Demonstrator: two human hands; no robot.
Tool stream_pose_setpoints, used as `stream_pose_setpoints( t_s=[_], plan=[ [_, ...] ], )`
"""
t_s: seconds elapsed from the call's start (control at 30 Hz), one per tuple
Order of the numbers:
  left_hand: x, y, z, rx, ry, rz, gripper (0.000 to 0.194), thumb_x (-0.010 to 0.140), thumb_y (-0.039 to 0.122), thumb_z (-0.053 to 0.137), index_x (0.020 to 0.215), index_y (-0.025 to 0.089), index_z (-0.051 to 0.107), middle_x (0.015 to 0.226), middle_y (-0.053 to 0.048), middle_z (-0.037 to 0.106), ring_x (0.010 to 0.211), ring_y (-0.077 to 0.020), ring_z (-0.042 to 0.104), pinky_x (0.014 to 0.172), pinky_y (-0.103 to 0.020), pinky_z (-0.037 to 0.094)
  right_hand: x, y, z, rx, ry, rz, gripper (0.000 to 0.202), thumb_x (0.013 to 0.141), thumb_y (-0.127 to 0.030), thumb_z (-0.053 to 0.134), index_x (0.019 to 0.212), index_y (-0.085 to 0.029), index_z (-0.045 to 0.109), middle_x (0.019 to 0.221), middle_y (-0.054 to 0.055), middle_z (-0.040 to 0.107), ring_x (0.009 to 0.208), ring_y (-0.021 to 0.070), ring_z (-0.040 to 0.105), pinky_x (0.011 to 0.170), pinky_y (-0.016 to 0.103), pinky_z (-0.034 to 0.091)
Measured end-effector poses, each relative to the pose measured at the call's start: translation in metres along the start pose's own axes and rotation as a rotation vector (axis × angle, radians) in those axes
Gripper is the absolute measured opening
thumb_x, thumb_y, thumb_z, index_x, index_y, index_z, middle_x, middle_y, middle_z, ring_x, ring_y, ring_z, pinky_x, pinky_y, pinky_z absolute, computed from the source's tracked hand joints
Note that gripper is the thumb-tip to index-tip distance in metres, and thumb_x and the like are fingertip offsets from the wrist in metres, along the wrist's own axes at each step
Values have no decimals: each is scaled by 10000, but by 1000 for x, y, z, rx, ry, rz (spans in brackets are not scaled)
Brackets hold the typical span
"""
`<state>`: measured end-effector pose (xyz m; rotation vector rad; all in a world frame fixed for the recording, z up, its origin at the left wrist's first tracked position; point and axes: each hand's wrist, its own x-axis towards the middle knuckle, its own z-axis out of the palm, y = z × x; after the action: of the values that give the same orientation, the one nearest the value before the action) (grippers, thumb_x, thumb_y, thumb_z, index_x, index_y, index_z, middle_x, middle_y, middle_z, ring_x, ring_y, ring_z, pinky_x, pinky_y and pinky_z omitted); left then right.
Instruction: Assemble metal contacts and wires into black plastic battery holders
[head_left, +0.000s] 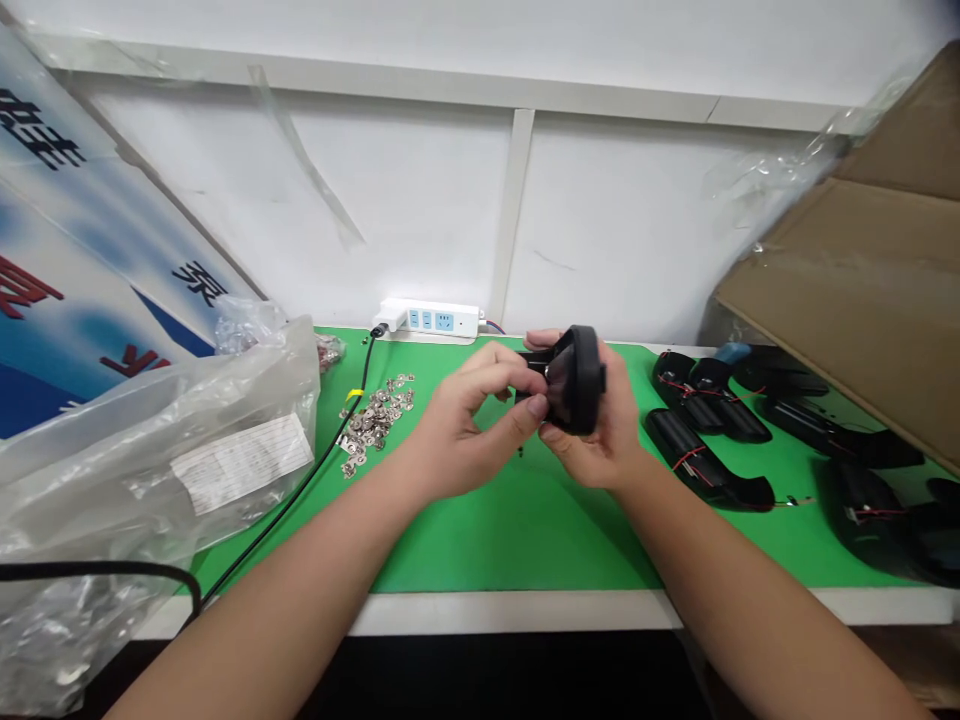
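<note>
A black plastic housing with a broad round head (pixel 579 380) is held up over the green mat, tilted on its side. My right hand (pixel 611 430) is wrapped around it from the right and behind. At its inner left side, my left hand (pixel 484 410) has thumb and forefinger pinched together, close against the housing. Whatever sits between those fingertips is too small or hidden to make out. Left of my left hand lies a loose heap of small silvery metal discs (pixel 371 425).
Several black housings (pixel 697 460) with red wires lie at the right, beneath a cardboard box flap (pixel 847 290). A white power strip (pixel 435 318) stands at the wall, its black cable (pixel 322 470) running forward. A plastic bag (pixel 247 430) with a paper label fills the left.
</note>
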<state>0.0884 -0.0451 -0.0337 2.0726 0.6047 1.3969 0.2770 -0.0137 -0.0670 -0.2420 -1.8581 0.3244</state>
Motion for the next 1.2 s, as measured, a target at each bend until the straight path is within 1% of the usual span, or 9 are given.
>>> stream_pose_setpoints(
  t_s=[0.1, 0.27, 0.47, 0.57, 0.67, 0.77, 0.87, 1.0, 1.2],
  plan=[
    [2, -1, -5, -132, -41, -91, 202, 986, 398, 663, 953, 205, 710, 966, -64, 664, 931, -184, 628, 880, -363, 533, 1, 2, -4, -42, -47, -31, 869, 871, -398, 776, 1614, -355, 328, 1526, 123, 555, 1397, 357, 574, 1138, 627, 519],
    [5, 3, -9, -174, -41, -176, 290, 959, 478, 687, 898, 195, 683, 913, -47, 652, 837, -160, 603, 723, -293, 523, 4, -1, -5, -110, -67, -15, 823, 871, -433, 760, 1580, -366, 347, 1494, 108, 591, 1357, 348, 603, 1121, 622, 538],
    [2, 3, -2, -227, 26, -283, 394, 902, 584, 721, 869, 210, 599, 776, -18, 582, 649, -127, 496, 548, -264, 449, 3, -4, -3, -78, -46, 19, 819, 890, -445, 757, 1583, -365, 327, 1526, 113, 560, 1375, 347, 592, 1117, 612, 547],
    [0, 1, 1, -191, 72, -182, 294, 932, 484, 722, 932, 210, 615, 892, -45, 624, 756, -145, 544, 666, -298, 501, 1, -7, 5, 6, -14, 104, 694, 939, -459, 709, 1538, -318, 390, 1502, 130, 566, 1349, 327, 613, 1113, 591, 551],
    [0, 2, 2, -21, 93, -32, 136, 963, 319, 699, 1053, 220, 674, 1101, -75, 671, 909, -155, 565, 806, -316, 512, 0, -12, 16, 130, 63, 242, 529, 1009, -529, 600, 1459, -298, 445, 1436, 122, 615, 1288, 282, 655, 1076, 552, 582],
    [0, 4, 2, 120, 116, 23, 175, 964, 239, 674, 1137, 224, 686, 1145, -82, 685, 940, -153, 583, 794, -298, 523, 1, -16, 25, 196, 122, 363, 442, 1028, -571, 559, 1386, -324, 480, 1373, 86, 667, 1258, 245, 675, 1033, 496, 615],
    [0, 5, 4, 183, 151, 30, 199, 942, 216, 672, 1141, 208, 669, 1089, -80, 670, 908, -151, 595, 761, -293, 533, 4, -19, 29, 247, 134, 406, 433, 1019, -585, 573, 1359, -328, 495, 1311, 72, 703, 1210, 233, 701, 983, 459, 641],
    [-3, 4, 6, 198, 198, -8, 258, 940, 230, 660, 1195, 190, 642, 1081, -88, 633, 928, -167, 590, 771, -315, 527, 2, -18, 26, 256, 84, 366, 466, 1034, -547, 566, 1438, -337, 464, 1315, 74, 708, 1233, 237, 692, 1013, 476, 629],
    [-1, 0, 6, -71, 184, -167, 257, 1022, 373, 596, 1145, 167, 688, 1065, -90, 665, 852, -145, 593, 828, -327, 532, -6, -14, 17, 177, 19, 321, 651, 996, -493, 656, 1554, -301, 380, 1565, 122, 528, 1428, 278, 555, 1194, 543, 493]
  ],
)
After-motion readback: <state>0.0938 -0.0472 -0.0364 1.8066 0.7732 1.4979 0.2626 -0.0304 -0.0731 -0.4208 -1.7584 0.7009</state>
